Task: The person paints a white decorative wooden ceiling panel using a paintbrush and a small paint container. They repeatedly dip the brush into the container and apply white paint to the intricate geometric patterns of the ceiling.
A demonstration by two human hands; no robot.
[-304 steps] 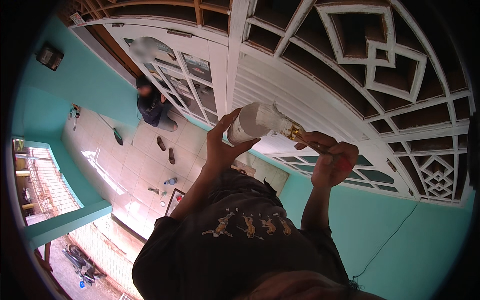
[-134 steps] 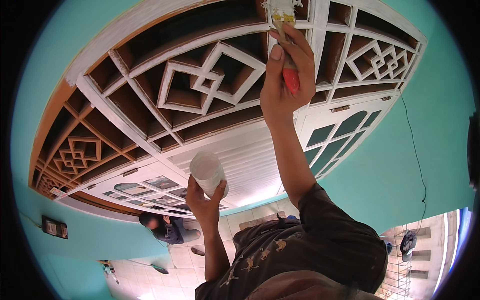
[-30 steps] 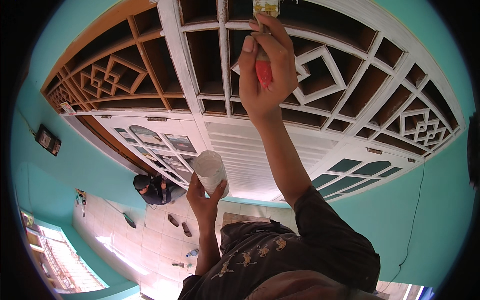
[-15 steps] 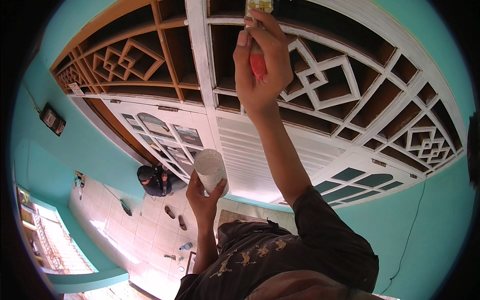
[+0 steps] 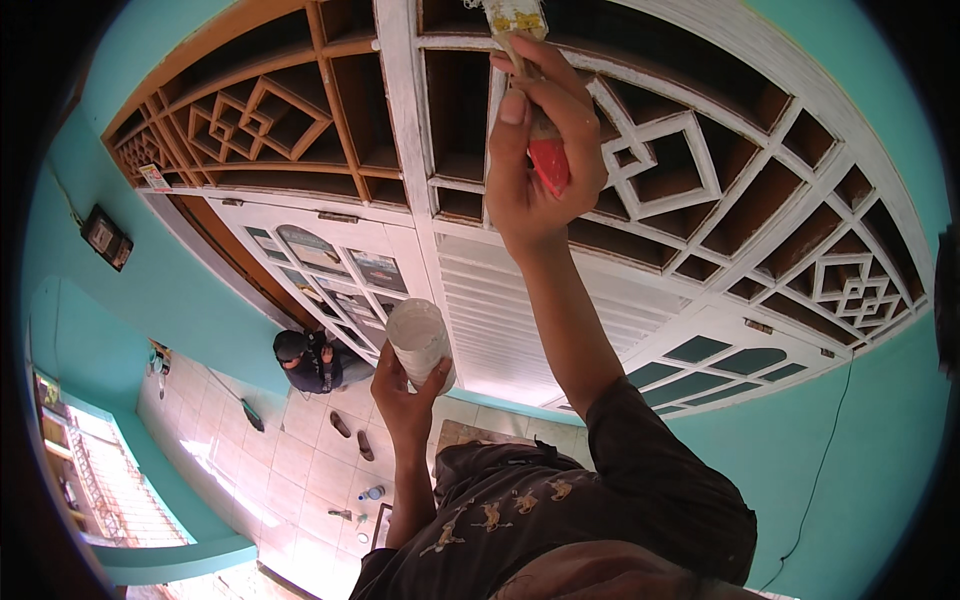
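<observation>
Right grip [image 5: 578, 150], twelve o'clock, clamps brush [image 5: 518, 24] by handle [image 5: 547, 164], leaving bristles [image 5: 507, 7] free; left grip [image 5: 405, 400], eight o'clock, clasps cup [image 5: 428, 352] low, keeping mouth [image 5: 416, 322] clear.

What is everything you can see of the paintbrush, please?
The paintbrush is gripped in the right hand, bristles uppermost, leaning slightly left. Its bristles look caked white and run to the picture's top edge; the band below is yellowish, smeared white. The handle, partly covered by the hand, ends in red and looks wooden. Whether the bristles touch the white lattice cannot be told.
</observation>
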